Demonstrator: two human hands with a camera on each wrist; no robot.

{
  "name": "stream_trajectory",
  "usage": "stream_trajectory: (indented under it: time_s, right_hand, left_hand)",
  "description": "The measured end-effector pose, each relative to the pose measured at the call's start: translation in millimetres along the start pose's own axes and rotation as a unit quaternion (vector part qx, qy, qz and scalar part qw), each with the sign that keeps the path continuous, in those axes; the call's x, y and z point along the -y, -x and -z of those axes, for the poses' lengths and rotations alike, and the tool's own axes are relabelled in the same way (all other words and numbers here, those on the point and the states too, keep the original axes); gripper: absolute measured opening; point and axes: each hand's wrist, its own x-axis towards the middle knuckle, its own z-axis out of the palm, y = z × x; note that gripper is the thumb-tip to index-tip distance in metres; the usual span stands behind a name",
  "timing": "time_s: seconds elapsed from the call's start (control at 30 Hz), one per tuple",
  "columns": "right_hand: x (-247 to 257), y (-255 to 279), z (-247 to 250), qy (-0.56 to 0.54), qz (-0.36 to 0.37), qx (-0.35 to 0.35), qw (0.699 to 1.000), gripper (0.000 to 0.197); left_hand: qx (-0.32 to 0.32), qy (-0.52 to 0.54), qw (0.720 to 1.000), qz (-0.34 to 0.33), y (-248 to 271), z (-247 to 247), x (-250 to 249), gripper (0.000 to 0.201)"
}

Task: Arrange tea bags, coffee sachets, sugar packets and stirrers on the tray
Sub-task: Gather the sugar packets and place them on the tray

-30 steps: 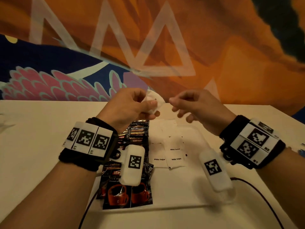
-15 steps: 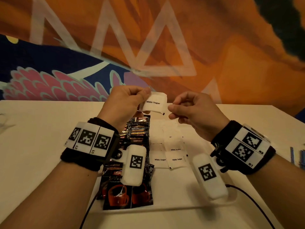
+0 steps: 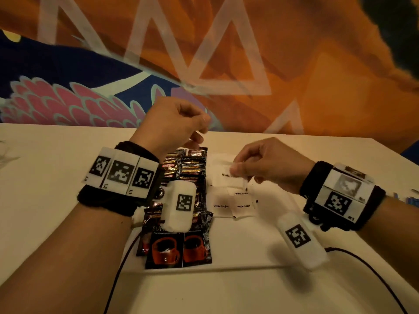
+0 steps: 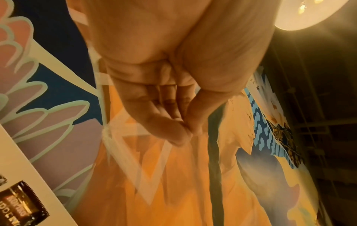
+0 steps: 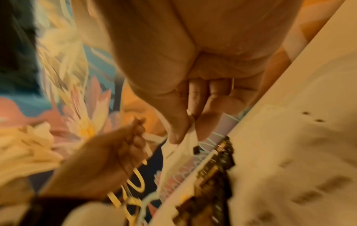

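Right hand [image 3: 267, 164] pinches sugar packet [image 3: 229, 179] over the tray [image 3: 238, 245]; left hand [image 3: 172, 125] raised, fingers curled, holding nothing visible.

Legible text, head view. "White Sugar" is printed in black on two white sugar packets [image 3: 231, 206] lying side by side on the tray [image 3: 244, 245]; a third packet [image 3: 241, 193] just behind them bears the same words, partly cut off. "SUPREMO" appears on the black coffee sachets [image 3: 193, 155]. The white marker band [image 3: 122, 174] on the left wrist carries a "2". Left wrist view: the lettering on a sachet [image 4: 21, 204] is too blurred to read.
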Motion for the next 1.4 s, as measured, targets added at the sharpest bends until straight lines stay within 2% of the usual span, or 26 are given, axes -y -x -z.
stream_trajectory:
  time_s: [0.1, 0.2, 0.4, 0.57, 0.67, 0.8, 0.87, 1.0, 1.13, 1.3, 1.4]
  right_hand:
    - [-15.2, 3.9, -14.3, 0.104, -0.057, 0.050, 0.992, 0.013]
    - [-22.6, 3.4, -26.1, 0.147, -0.077, 0.059, 0.984, 0.014]
    - [-23.6, -1.8, -34.9, 0.214, -0.079, 0.075, 0.971, 0.014]
    - [-24.2, -3.6, -44.3, 0.316, -0.050, 0.065, 0.945, 0.030]
    - [-25.0, -4.1, -43.0, 0.311, -0.050, 0.062, 0.947, 0.031]
    - [-26.1, 1.1, -32.5, 0.262, -0.054, 0.059, 0.962, 0.014]
    - [-26.6, 5.9, -21.6, 0.240, -0.055, 0.051, 0.968, 0.012]
    - [-31.0, 24.3, 11.6, 0.195, -0.065, 0.012, 0.979, 0.013]
    - [-45.6, 60.3, 56.5, 0.129, -0.076, -0.059, 0.987, 0.009]
    - [-77.4, 114.1, 104.5, 0.088, -0.101, -0.156, 0.979, 0.009]
    - [-98.5, 143.0, 127.9, 0.075, -0.124, -0.214, 0.966, 0.008]
  left_hand:
    - [-0.007, 0.013, 1.000, -0.001, 0.1, 3.5, -0.8, 0.007]
    - [0.004, -0.002, 1.000, -0.009, 1.5, 2.4, -1.6, 0.007]
    - [0.006, -0.001, 1.000, -0.015, 2.2, 6.5, -2.9, 0.006]
    - [0.011, -0.004, 1.000, -0.015, 2.3, 8.1, -2.5, 0.007]
    - [0.011, -0.002, 1.000, -0.015, 2.5, 8.7, -3.1, 0.007]
    - [0.012, -0.010, 1.000, -0.012, 3.3, 6.3, -3.7, 0.005]
    - [0.016, -0.020, 1.000, -0.012, 3.9, 3.3, -4.3, 0.006]
    - [0.027, -0.040, 0.999, -0.009, 7.2, -8.0, -5.3, 0.006]
    - [0.060, -0.048, 0.997, 0.006, 12.7, -37.2, -13.4, 0.007]
    - [0.149, -0.100, 0.984, -0.007, 12.3, -105.5, -47.0, 0.011]
    - [0.218, -0.156, 0.963, -0.017, 9.7, -161.1, -66.7, 0.018]
